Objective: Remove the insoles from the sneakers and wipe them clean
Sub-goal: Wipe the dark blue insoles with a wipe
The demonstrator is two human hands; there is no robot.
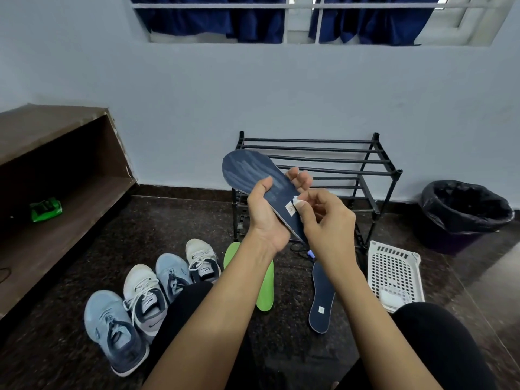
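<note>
My left hand (267, 212) grips a dark blue insole (253, 173) from below, toe end raised toward the wall, with pale wet streaks on it. My right hand (326, 218) pinches a small white wipe (297, 202) against the insole near its heel label. A second dark blue insole (322, 299) lies on the floor to the right. A green insole (266, 288) lies partly under my left forearm. Two pale blue sneakers (112, 330) and two white sneakers (146, 296) stand in a row at the lower left.
A black metal shoe rack (365, 164) stands against the wall behind my hands. A white perforated basket (394, 271) sits on the floor to the right, a black-lined bin (464, 212) beyond it. A brown wooden shelf (56, 170) holds a green packet (46, 209).
</note>
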